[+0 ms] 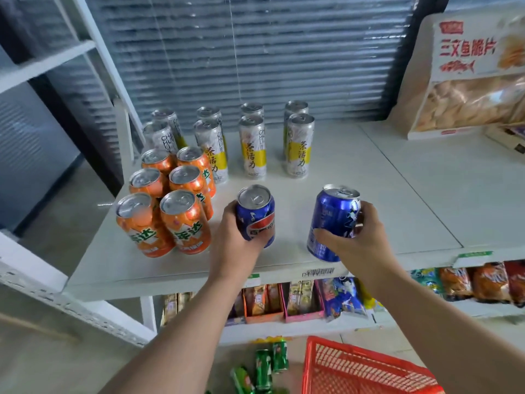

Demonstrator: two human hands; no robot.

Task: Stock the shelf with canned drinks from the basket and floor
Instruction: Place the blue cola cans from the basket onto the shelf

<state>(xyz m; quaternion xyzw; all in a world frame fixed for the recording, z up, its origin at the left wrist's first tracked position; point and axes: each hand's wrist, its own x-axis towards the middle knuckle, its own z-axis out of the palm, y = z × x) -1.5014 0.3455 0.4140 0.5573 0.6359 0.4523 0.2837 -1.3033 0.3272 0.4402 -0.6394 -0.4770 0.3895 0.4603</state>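
A can in each grip at the front of a wide white metal shelf.
A red plastic mesh basket sits below the right grip. Six orange soda cans stand just left of the left grip, tall white-and-yellow tea cans stand beyond both, and green cans lie on the floor below. The left grip is clamped round an upright blue cola can, and the right grip round a tilted dark blue can.

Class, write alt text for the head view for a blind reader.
Left hand grips a Pepsi can and right hand a tilted blue can at a shelf holding orange cans and tall cans. Green cans lie on the floor by a red basket.
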